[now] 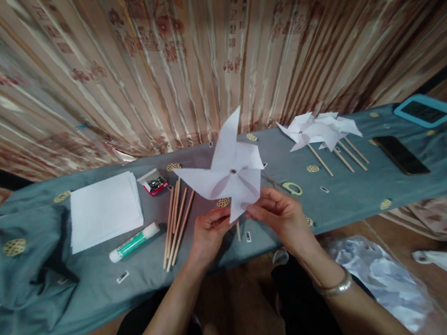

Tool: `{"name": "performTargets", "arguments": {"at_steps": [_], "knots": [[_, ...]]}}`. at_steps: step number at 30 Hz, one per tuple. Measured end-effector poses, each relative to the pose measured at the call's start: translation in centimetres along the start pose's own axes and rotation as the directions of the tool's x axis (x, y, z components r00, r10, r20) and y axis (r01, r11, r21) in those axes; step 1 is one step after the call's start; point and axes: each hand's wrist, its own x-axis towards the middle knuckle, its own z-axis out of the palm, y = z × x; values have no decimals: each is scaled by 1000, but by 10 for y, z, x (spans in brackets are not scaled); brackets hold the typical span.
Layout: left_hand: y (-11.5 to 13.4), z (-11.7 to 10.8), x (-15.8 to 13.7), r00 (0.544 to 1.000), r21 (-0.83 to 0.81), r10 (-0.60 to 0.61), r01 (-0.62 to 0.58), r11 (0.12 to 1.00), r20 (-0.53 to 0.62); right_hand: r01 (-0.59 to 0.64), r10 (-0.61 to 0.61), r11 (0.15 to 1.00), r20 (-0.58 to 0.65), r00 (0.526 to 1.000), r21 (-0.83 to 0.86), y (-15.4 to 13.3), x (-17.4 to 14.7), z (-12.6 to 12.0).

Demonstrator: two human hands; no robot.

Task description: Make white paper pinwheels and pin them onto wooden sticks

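A white paper pinwheel (230, 169) is held up over the middle of the table, a dark pin at its centre and the end of its wooden stick showing below. My left hand (210, 233) is closed at its lower blade, thumb and fingers pinched together. On the other side, my right hand (280, 212) pinches the lower right part of the paper. Both hands partly cover the stick. Left of them lie several wooden sticks (177, 224) and a small red box of metal pins (154, 183).
A stack of white paper (105, 212) and a glue stick (134, 242) lie at left. Scissors (292, 188), several pinwheels (322, 130) on sticks, a phone (401, 155) and a blue-framed device (425, 110) are at right. A plastic bag (380, 278) rests on the floor.
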Motion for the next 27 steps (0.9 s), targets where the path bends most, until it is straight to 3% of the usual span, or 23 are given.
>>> {"name": "performTargets", "arguments": {"at_steps": [4, 7, 14, 19, 21, 27], "knots": [[-1, -2, 0, 1000, -20, -24, 23, 1000, -17, -51, 54, 998, 80, 995, -48, 5, -15, 13], [0, -2, 0, 999, -26, 2, -4, 1000, -46, -12, 28, 987, 99, 995, -160, 7, -20, 13], [0, -1, 1, 998, -29, -17, 15, 999, -52, 170, -187, 917, -13, 982, -361, 0, -12, -5], [-2, -1, -1, 999, -20, -38, 38, 999, -4, 269, -404, 814, -169, 899, -515, -6, -1, -23], [-2, 1, -3, 998, -11, -56, 57, 998, 17, 276, -406, 814, -161, 900, -511, -4, 4, -26], [2, 4, -5, 997, 15, -65, 64, 998, 30, 221, -269, 937, -156, 950, -269, 5, 11, -21]]}}
